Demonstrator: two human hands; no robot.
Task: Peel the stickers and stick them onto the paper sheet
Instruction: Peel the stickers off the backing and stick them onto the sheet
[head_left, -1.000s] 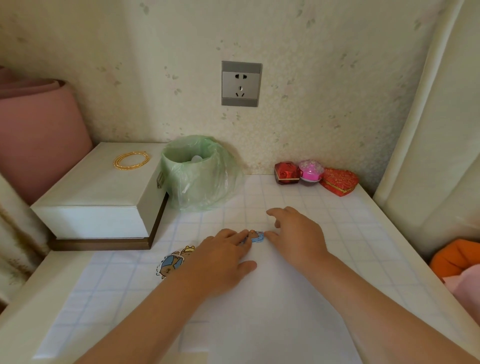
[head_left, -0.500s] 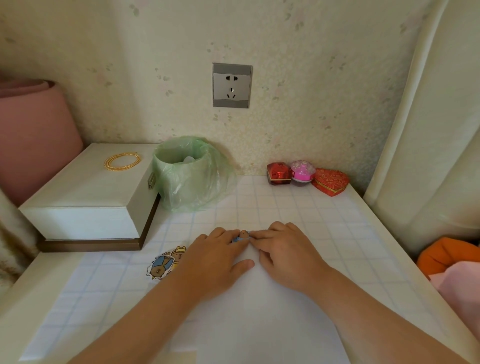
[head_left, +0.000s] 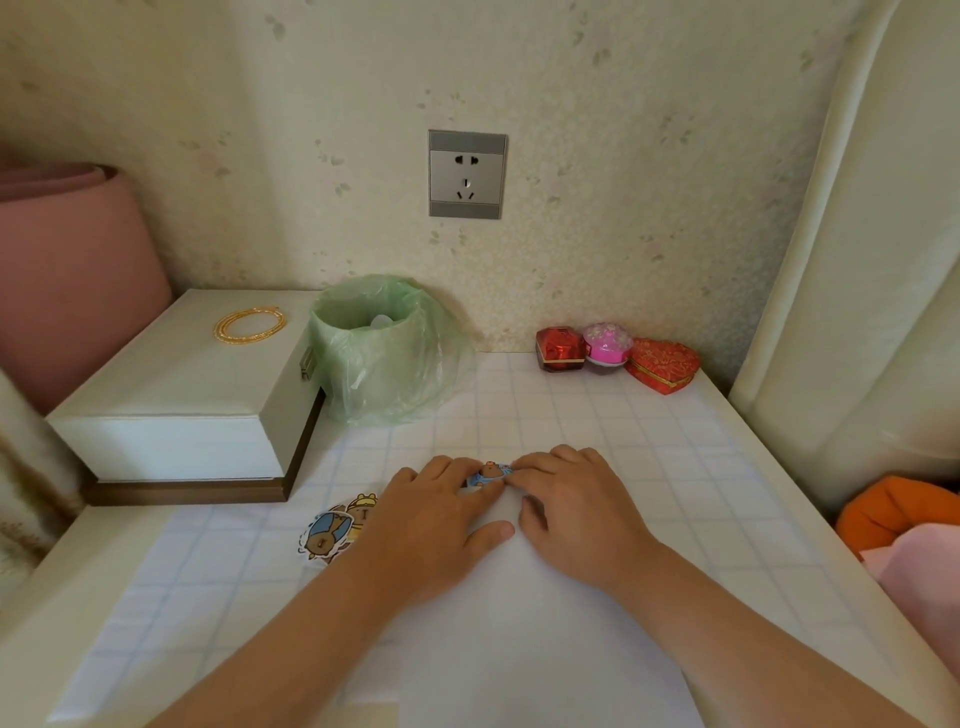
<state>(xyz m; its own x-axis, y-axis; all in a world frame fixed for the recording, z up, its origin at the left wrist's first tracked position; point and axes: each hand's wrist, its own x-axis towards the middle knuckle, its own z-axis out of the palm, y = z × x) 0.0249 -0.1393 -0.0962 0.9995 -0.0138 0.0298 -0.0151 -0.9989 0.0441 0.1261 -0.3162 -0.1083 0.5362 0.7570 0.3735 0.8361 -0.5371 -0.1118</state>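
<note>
The right hand (head_left: 576, 512) no longer has its fingers splayed with the forefinger stretched far forward, as it does a second ago. They now lie drawn together and flat, tips at the right edge of the small blue cartoon-bear paper sticker (head_left: 491, 472). Half a second ago meeting fingertips nearly cover that sticker. Now its brown face and blue rim show again between the two hands, with the left hand (head_left: 436, 525) touching only its left edge.

Home bedroom, floral wallpaper (head_left: 623, 156), trinket boxes (head_left: 615, 353)
</note>
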